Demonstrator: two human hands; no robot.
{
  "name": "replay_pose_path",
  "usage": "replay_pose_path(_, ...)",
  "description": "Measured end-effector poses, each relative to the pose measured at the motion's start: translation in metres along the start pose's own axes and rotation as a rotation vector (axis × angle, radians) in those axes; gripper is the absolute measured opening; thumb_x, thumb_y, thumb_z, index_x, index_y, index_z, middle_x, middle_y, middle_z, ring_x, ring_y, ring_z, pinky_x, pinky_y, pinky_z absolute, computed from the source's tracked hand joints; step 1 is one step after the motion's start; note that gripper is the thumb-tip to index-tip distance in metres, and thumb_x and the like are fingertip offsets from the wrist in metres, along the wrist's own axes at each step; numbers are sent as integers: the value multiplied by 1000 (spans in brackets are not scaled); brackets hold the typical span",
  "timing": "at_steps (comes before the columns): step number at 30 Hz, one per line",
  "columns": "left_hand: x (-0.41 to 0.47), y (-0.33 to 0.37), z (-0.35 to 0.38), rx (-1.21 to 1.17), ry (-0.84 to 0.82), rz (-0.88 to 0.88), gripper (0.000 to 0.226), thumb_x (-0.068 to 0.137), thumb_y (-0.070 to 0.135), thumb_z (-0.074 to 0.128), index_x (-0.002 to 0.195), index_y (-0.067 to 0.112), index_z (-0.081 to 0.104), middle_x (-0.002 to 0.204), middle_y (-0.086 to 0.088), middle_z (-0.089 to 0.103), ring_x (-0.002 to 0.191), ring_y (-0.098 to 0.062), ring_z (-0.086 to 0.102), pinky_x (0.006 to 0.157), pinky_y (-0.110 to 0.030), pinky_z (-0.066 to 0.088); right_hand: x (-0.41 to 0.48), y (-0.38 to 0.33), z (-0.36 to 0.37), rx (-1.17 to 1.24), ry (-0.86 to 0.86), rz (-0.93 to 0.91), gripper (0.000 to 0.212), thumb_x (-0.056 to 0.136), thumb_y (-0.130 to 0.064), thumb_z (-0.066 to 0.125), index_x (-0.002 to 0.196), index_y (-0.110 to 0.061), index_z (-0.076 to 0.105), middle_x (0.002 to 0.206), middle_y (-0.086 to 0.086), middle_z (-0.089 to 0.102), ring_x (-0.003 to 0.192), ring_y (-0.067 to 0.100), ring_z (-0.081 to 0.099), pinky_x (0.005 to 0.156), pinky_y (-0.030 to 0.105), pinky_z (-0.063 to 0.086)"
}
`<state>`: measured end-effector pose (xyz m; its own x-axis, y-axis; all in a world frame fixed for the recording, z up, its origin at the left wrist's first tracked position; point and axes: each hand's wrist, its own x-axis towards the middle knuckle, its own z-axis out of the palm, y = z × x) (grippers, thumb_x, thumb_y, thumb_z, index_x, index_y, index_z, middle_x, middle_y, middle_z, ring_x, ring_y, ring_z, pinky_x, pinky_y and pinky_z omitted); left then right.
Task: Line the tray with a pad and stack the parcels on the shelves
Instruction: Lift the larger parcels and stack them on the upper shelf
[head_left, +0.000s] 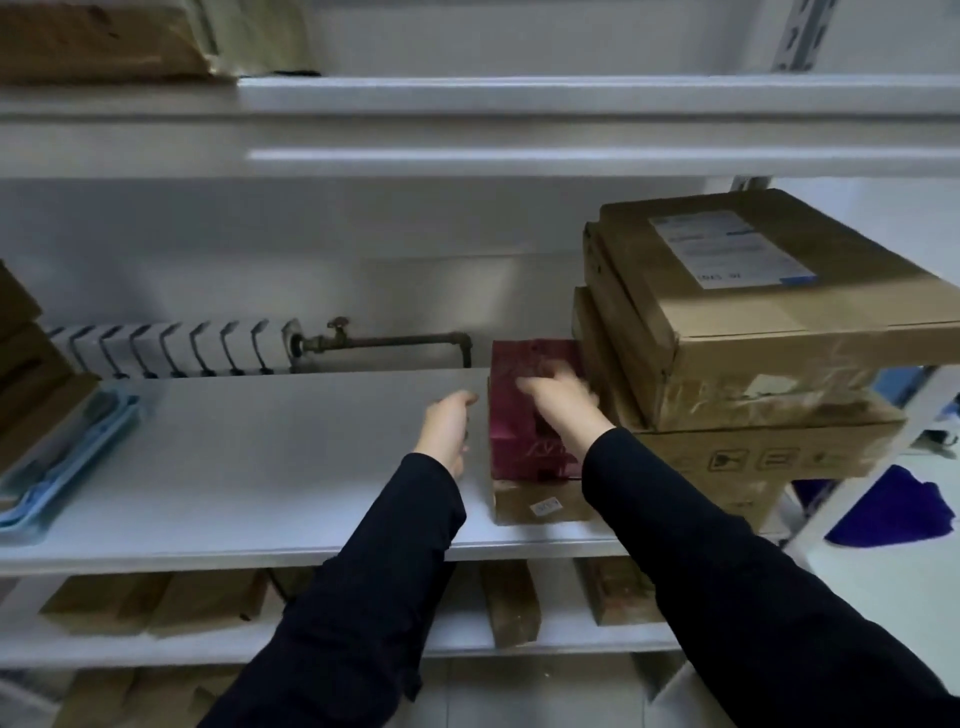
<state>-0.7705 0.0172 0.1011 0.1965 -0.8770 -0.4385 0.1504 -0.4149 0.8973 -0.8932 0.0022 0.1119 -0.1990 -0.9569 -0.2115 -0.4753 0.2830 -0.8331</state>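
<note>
So, lower shelf (322, 639): brown parcels (156, 603) are lined up down there, closest to the camera, so I'd guess this level is taken care of.
Left hand (445, 423): it hovers over the middle shelf (285, 467) just beside the red parcel (517, 441), fingers loosely curled and holding nothing. I'd bring it flat against the parcel's left side to square it up.
Right hand: the right hand (563, 400) lies on top of the red parcel, but it's too blurry to tell whether the fingers grip or press flat.
Red parcel: it sits on a small brown box (540, 506), close up against the big box stack (753, 364). Best move is probably to push it back until its front lines up with the box below.
Box stack: the top boxes hang out past the ones under them and look twisted, so go easy and don't shove the red parcel sideways into them.
Tray: the blue tray (67, 462) is at the left end of the same shelf, well apart from both hands. I can't make out whether a pad lies in it.
Behind: a radiator (171, 348) and pipe (395, 340) run along the wall, so don't push anything off the back edge.
</note>
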Motion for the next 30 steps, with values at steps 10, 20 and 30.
replay_pose_path(10,8,-24,27,130,-150,-169,64,94,52,42,144,12,34,150,-12,33,137,-30,32,112,-41,29,7,15,9,-257,-157,-29,64,92,-47,47,149,-23,28,157,12,23,146,33,9,117,49,5)
replay_pose_path(20,25,-37,5,-228,-105,-217,17,87,28,62,84,13,55,72,-5,62,66,-16,60,65,-27,50,10,19,7,-304,-43,-170,43,92,-36,49,132,-23,52,137,5,53,130,29,42,109,41,30)
replay_pose_path(30,35,-44,-26,-355,-118,-121,25,83,33,63,100,17,55,93,-7,59,94,-24,58,94,-42,45,27,29,23,204,-19,195,96,77,-79,28,151,-17,19,154,11,27,143,32,21,116,52,17)
